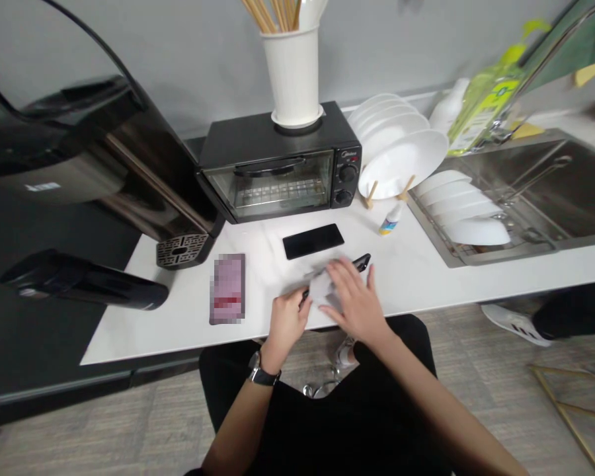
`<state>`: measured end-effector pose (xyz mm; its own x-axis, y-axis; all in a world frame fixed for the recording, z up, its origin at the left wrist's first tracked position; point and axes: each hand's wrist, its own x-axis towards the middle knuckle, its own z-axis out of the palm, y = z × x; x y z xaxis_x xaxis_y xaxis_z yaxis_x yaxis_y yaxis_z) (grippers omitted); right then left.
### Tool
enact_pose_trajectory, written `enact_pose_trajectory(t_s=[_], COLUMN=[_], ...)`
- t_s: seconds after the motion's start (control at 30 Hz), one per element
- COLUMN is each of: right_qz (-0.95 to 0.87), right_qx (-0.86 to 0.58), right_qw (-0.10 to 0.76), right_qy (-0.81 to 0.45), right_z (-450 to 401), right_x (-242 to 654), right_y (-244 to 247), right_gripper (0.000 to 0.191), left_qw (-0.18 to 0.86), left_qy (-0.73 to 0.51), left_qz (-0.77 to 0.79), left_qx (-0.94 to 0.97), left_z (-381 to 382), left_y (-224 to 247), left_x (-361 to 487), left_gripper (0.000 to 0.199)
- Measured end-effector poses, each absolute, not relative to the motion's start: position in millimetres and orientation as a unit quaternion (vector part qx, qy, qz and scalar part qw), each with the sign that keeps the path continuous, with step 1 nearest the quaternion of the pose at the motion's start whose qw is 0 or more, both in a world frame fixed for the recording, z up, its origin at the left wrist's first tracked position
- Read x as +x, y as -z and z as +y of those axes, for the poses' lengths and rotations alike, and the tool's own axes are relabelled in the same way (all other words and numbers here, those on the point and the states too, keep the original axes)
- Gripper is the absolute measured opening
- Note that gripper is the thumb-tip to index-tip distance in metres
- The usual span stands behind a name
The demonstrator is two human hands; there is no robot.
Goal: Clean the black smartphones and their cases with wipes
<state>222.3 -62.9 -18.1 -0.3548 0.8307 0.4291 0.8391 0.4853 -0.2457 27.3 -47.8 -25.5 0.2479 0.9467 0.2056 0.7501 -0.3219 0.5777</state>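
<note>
Near the counter's front edge, my left hand (pixel 288 319) is closed round the left end of a dark, flat object (pixel 361 262), most of which is covered. A crumpled white tissue (pixel 320 287) lies over its middle. My right hand (pixel 353 296) rests on the tissue with its fingers spread. Just behind my hands a black phone (pixel 313 241) lies flat on the white counter (pixel 178 330). To the left is a phone with a blurred pink screen (pixel 228 289). A small white bottle (pixel 391 219) with a blue and yellow label stands to the right.
A black toaster oven (pixel 277 185) stands behind, carrying a white utensil holder (pixel 294 76). At left are a black dispenser (pixel 143 158) and a dark bottle (pixel 114 285). Racked plates (pixel 401 162), a sink (pixel 540 218) with bowls (pixel 463 205) and a green soap bottle (pixel 488 99) are at right.
</note>
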Motion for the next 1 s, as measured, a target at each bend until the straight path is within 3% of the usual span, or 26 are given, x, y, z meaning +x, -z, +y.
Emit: enact_pose_trajectory(t_s=[0.1,0.2,0.3,0.37,0.47,0.53,0.63,0.73,0.83,0.9,1.0], right_qz=[-0.761,-0.818,-0.855,-0.818,-0.754,-0.782,-0.85,-0.798,-0.746,-0.803,-0.866], right_qx=[-0.577,-0.502,-0.452,-0.505,-0.572,-0.534,-0.449,-0.53,-0.586,-0.514,-0.421], right_qw=[0.295,0.281,0.254,0.276,0.323,0.322,0.277,0.286,0.316,0.302,0.271], right_qy=[0.019,-0.007,-0.014,0.009,0.026,0.01,-0.003,0.022,0.022,0.003,-0.002], right_z=[-55.9,-65.9,-68.5,-61.9,-57.7,-63.0,-67.7,-60.3,-60.7,-69.1,-77.1], right_x=[228.1,206.7,202.7,213.1,216.7,206.3,199.4,212.7,211.3,198.6,194.1], right_y=[16.0,16.8,18.4,19.1,20.5,21.8,22.2,19.1,16.7,17.6,19.5], right_gripper=[0.078,0.083,0.071,0.067,0.075,0.082,0.076,0.068,0.076,0.081,0.075], left_qw=[0.19,0.172,0.158,0.161,0.172,0.166,0.15,0.156,0.161,0.155,0.143], left_qy=[-0.294,-0.271,-0.258,-0.284,-0.313,-0.3,-0.274,-0.298,-0.316,-0.306,-0.298], left_qz=[0.545,0.535,0.532,0.528,0.52,0.526,0.53,0.523,0.514,0.511,0.507], left_qx=[0.762,0.782,0.791,0.784,0.776,0.778,0.788,0.783,0.781,0.788,0.796], left_z=[-47.9,-47.2,-47.9,-49.2,-50.3,-49.8,-49.1,-49.4,-48.9,-47.8,-47.2], left_y=[24.3,27.4,29.9,30.0,30.2,31.8,33.9,33.4,33.7,35.9,38.6], left_x=[28.6,25.9,23.5,24.3,26.0,25.2,23.3,24.9,26.9,25.6,22.4], left_gripper=[0.024,0.02,0.018,0.019,0.021,0.018,0.014,0.019,0.025,0.023,0.022])
